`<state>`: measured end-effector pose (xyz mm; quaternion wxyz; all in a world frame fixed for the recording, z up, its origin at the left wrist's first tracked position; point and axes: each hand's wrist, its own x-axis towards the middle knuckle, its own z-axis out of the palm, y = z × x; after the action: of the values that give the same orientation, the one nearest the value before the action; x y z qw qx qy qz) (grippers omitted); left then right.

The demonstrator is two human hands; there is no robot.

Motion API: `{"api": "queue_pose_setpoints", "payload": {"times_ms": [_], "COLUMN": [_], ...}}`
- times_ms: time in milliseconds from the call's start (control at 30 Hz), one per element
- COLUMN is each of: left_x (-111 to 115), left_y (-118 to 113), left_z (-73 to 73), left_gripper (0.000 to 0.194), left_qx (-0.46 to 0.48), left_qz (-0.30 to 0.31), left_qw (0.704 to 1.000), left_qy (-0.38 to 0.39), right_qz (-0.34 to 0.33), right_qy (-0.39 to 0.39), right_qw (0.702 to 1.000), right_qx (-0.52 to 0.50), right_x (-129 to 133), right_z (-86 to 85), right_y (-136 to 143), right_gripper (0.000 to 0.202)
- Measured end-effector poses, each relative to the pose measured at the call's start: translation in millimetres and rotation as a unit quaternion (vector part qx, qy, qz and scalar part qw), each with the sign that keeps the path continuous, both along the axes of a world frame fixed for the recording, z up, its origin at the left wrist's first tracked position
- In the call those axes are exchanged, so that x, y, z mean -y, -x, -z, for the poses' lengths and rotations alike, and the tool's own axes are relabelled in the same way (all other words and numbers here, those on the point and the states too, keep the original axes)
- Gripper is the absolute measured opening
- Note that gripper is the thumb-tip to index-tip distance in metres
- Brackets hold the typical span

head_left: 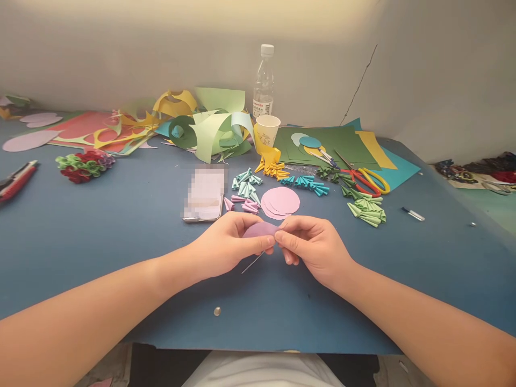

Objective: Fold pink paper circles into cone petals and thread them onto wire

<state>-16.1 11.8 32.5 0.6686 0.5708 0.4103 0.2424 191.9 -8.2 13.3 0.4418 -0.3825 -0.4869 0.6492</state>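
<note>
Both my hands meet over the front middle of the blue table [121, 231]. A lilac paper piece [260, 229] with a curved upper edge is pinched in my left hand [231, 242]. My right hand [310, 242] is closed on the right end of the same paper, thumb against fingertips. A thin needle-like stick [253, 262] points down and left from below the fingers; which hand grips it is hidden. Just beyond my hands lie a stack of pink paper circles [281, 202] and several small pink paper cones [245, 203].
A phone [206, 191] lies left of the cones. Teal cones [308, 184], yellow cones [274, 167] and green cones [367, 209] lie behind and right, near scissors [368, 180]. A paper cup [267, 131] and bottle [264, 80] stand behind. A paper flower ball [85, 164] sits left.
</note>
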Motion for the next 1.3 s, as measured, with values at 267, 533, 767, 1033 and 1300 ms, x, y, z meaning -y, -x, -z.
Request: {"api": "queue_pose_setpoints", "payload": {"times_ms": [267, 533, 767, 1033, 1300], "left_x": [0.6, 1.0, 0.8, 3.4, 4.7], "left_y": [2.1, 4.0, 0.6, -0.7, -2.3], "left_z": [-1.7, -1.1, -0.2, 4.9, 1.0], "left_gripper": [0.017, 0.014, 0.015, 0.028, 0.024], "left_qx": [-0.004, 0.022, -0.013, -0.052, -0.049], "left_qz": [0.005, -0.02, -0.018, -0.036, -0.045], "left_qw": [1.0, 1.0, 1.0, 0.997, 0.997], "left_qy": [-0.011, -0.006, -0.016, -0.048, -0.05], "right_qz": [-0.005, -0.004, 0.002, 0.002, -0.004], "right_qy": [-0.017, -0.017, 0.001, 0.035, 0.058], "right_qw": [1.0, 1.0, 1.0, 0.999, 0.998], "right_qx": [-0.014, 0.009, -0.001, -0.016, -0.019], "right_x": [0.7, -1.2, 1.2, 2.3, 0.3], "right_z": [-1.9, -3.1, 1.0, 4.7, 4.2], "right_y": [-1.3, -3.2, 0.2, -0.2, -0.4], "right_gripper": [0.016, 0.012, 0.015, 0.016, 0.019]}}
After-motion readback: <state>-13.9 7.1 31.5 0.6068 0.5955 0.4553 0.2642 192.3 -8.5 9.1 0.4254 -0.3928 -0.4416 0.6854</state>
